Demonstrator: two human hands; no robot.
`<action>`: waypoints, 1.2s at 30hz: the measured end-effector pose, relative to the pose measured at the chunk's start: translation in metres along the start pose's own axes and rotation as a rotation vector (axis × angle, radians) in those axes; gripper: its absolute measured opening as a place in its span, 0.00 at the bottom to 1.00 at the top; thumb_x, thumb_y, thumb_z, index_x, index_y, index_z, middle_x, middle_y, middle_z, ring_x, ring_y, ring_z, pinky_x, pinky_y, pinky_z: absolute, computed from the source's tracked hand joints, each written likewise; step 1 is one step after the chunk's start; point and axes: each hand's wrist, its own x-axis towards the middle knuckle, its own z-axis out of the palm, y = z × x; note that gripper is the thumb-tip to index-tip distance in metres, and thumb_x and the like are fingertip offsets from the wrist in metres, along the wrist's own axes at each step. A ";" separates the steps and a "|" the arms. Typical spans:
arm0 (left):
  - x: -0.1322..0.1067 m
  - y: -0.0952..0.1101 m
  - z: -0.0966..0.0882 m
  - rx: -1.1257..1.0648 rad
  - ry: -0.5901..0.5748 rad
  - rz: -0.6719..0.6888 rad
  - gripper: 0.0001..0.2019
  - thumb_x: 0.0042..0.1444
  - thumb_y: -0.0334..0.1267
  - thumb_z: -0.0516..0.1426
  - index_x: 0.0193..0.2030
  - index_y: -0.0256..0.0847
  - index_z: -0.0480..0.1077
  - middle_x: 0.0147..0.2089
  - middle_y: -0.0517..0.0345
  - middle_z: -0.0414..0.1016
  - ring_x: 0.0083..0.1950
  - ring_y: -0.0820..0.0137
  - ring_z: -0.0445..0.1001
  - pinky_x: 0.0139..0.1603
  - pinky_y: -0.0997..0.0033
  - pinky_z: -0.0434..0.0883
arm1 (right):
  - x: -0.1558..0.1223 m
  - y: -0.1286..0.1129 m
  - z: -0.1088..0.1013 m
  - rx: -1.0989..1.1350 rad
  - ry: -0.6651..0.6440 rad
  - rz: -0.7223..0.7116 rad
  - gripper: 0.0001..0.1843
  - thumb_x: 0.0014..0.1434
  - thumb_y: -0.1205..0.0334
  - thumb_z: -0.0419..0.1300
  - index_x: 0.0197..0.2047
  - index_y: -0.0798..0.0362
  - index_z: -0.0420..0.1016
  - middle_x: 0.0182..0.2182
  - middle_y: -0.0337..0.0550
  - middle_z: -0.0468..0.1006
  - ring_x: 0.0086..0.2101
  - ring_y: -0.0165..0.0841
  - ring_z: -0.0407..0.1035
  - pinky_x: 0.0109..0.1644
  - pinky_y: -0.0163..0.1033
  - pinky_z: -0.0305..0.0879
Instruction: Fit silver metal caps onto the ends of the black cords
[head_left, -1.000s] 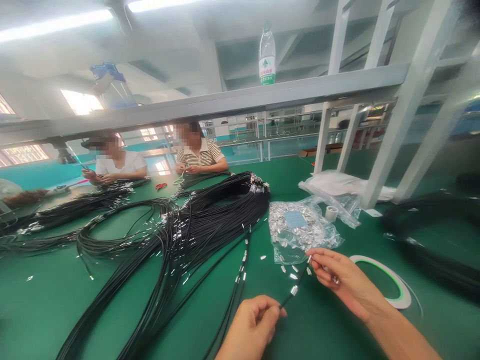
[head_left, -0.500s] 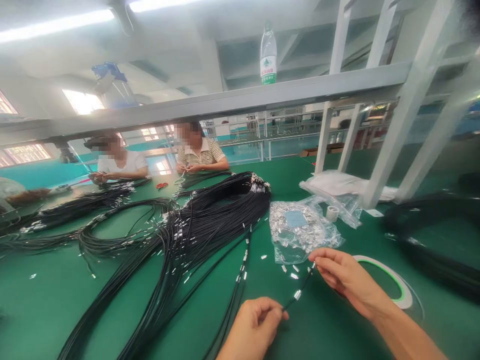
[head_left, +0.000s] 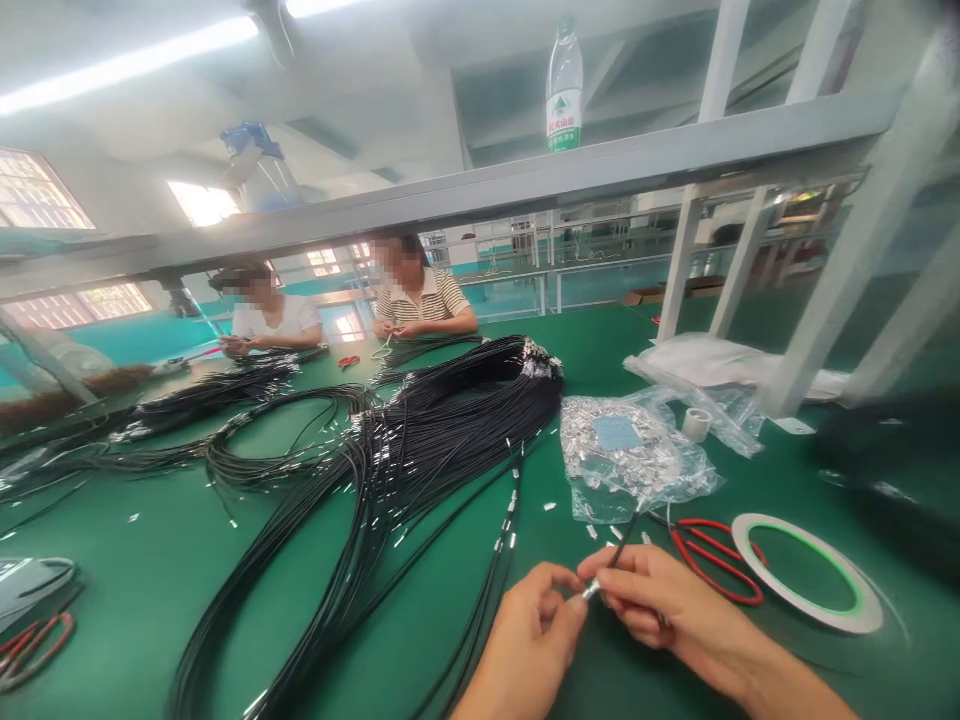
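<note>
My left hand (head_left: 529, 632) and my right hand (head_left: 660, 605) meet low in the middle, both pinched on one thin black cable (head_left: 622, 535) with a small metal sleeve (head_left: 590, 593) at their fingertips. The cable's free end sticks up past my right fingers. A clear bag of metal sleeves (head_left: 626, 455) lies just beyond my hands, with loose sleeves scattered before it. A big bundle of black cables (head_left: 420, 440) spreads to the left of my hands.
Red-handled scissors (head_left: 712, 560) and a roll of tape (head_left: 806, 585) lie right of my hands on the green table (head_left: 150, 600). Two people sit across the table handling cables. A bottle (head_left: 564, 90) stands on the overhead shelf. White frame posts rise at right.
My hands have come together on the cable, the right one moving left and down. The view shifted, bringing the red scissors into sight.
</note>
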 end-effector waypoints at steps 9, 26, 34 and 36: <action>-0.007 0.011 -0.011 0.404 0.330 0.031 0.04 0.55 0.35 0.53 0.31 0.39 0.66 0.28 0.63 0.63 0.30 0.73 0.60 0.31 0.73 0.57 | 0.022 -0.021 -0.021 0.077 0.420 -0.379 0.24 0.43 0.43 0.71 0.38 0.52 0.79 0.31 0.43 0.72 0.30 0.33 0.64 0.29 0.35 0.62; -0.049 0.039 -0.031 1.010 0.356 -0.336 0.23 0.48 0.30 0.58 0.53 0.32 0.66 0.55 0.40 0.66 0.56 0.48 0.62 0.52 0.53 0.61 | 0.012 0.001 -0.011 -0.463 0.361 -0.406 0.22 0.48 0.39 0.59 0.30 0.52 0.73 0.23 0.44 0.73 0.22 0.34 0.62 0.25 0.40 0.59; -0.083 0.029 -0.035 0.935 0.339 -0.407 0.19 0.48 0.28 0.57 0.49 0.29 0.69 0.51 0.38 0.71 0.51 0.53 0.68 0.49 0.59 0.64 | 0.014 0.021 0.000 -0.541 0.209 -0.329 0.21 0.51 0.40 0.57 0.30 0.51 0.69 0.22 0.42 0.71 0.20 0.32 0.62 0.21 0.37 0.58; -0.083 0.026 -0.036 0.914 0.346 -0.402 0.17 0.49 0.27 0.56 0.47 0.30 0.70 0.48 0.40 0.73 0.48 0.55 0.70 0.45 0.62 0.66 | 0.013 0.024 0.002 -0.559 0.179 -0.303 0.21 0.51 0.40 0.56 0.30 0.52 0.68 0.22 0.41 0.71 0.19 0.31 0.62 0.20 0.36 0.57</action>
